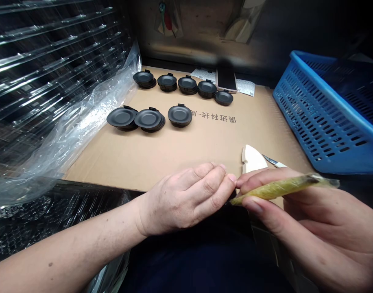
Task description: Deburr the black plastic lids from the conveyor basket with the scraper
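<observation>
My left hand (189,199) is curled at the near edge of the cardboard sheet (180,150), fingers closed over something small and dark that I cannot make out. My right hand (308,215) meets it fingertip to fingertip and grips a thin tool with a yellow-green taped handle (284,186), its tip pointing into the left hand's fingers. Several small stacks of black round plastic caps sit farther back on the cardboard, one row of three (149,119) and a longer row behind (188,85).
A blue slotted basket (329,118) stands at the right. Stacked clear plastic trays in film (52,81) fill the left. A phone (226,79) and paper labels lie at the back. A white piece (253,159) and a small blade (273,161) lie near my right hand.
</observation>
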The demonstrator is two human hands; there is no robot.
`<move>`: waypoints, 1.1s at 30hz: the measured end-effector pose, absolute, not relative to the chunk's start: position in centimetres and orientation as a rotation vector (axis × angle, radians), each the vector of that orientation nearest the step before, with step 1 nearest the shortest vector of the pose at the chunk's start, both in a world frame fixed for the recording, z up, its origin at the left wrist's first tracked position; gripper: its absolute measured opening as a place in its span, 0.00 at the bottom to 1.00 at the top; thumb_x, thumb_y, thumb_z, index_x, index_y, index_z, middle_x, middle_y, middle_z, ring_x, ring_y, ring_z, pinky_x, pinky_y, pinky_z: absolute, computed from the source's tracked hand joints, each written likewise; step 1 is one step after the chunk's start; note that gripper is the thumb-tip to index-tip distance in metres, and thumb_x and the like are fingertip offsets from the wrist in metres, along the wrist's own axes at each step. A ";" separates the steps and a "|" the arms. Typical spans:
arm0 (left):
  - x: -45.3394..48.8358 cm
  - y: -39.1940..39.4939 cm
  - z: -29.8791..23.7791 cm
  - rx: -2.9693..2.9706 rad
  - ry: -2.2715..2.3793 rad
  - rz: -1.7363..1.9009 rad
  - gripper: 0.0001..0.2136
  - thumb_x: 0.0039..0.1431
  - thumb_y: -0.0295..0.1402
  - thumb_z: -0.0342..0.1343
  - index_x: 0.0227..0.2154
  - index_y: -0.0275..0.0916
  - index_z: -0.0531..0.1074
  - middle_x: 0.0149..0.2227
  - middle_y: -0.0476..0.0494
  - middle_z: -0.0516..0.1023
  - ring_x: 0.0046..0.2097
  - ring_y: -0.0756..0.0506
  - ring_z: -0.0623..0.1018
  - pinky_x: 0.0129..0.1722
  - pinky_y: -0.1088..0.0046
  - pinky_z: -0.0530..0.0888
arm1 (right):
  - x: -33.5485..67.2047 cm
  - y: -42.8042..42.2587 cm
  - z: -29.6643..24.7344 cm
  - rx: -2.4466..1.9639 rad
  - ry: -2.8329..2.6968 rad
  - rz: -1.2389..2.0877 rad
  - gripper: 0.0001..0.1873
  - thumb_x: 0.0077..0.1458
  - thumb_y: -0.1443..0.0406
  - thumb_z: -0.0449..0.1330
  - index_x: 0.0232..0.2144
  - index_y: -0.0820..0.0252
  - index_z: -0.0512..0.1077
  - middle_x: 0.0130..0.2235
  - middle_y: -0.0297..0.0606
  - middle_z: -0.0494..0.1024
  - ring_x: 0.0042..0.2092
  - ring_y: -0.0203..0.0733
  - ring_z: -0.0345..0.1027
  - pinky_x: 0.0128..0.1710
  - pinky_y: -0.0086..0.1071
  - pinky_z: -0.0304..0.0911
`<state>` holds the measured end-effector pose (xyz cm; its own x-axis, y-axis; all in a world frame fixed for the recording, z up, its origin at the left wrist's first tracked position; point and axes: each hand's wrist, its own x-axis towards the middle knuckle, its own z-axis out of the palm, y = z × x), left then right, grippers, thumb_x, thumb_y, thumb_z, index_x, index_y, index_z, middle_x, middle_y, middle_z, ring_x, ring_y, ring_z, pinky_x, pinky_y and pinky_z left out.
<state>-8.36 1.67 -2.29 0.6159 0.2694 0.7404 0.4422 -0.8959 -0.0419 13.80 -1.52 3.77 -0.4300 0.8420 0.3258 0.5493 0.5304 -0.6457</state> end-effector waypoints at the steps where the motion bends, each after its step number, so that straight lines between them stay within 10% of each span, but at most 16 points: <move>1: -8.4 1.7 -2.3 -2.624 -0.583 -1.152 0.12 0.69 0.23 0.52 0.51 0.23 0.73 0.47 0.31 0.83 0.50 0.39 0.83 0.52 0.61 0.83 | 13.8 -1.6 3.7 -1.125 -2.134 0.602 0.03 0.66 0.63 0.62 0.41 0.49 0.73 0.42 0.30 0.81 0.44 0.39 0.76 0.45 0.30 0.70; 19: -8.3 1.9 -2.4 -2.621 -0.571 -1.166 0.12 0.69 0.24 0.51 0.51 0.22 0.72 0.46 0.32 0.82 0.49 0.40 0.83 0.50 0.63 0.83 | 13.2 -0.9 4.6 -1.122 -2.250 0.538 0.00 0.67 0.61 0.61 0.40 0.47 0.72 0.37 0.30 0.79 0.40 0.40 0.76 0.34 0.33 0.68; 27: -8.1 1.7 -2.1 -2.647 -0.518 -1.200 0.11 0.68 0.22 0.53 0.49 0.20 0.72 0.45 0.29 0.83 0.48 0.37 0.83 0.48 0.59 0.84 | 13.1 -0.7 4.5 -1.125 -2.285 0.450 0.13 0.67 0.63 0.59 0.29 0.55 0.63 0.32 0.34 0.74 0.33 0.39 0.71 0.31 0.34 0.65; 33: -8.2 1.7 -2.0 -2.604 -0.554 -1.127 0.11 0.69 0.24 0.52 0.50 0.24 0.73 0.47 0.32 0.83 0.50 0.40 0.83 0.50 0.62 0.84 | 14.1 -0.6 4.0 -1.071 -2.296 0.662 0.04 0.66 0.64 0.60 0.43 0.48 0.72 0.43 0.33 0.77 0.50 0.44 0.73 0.55 0.40 0.65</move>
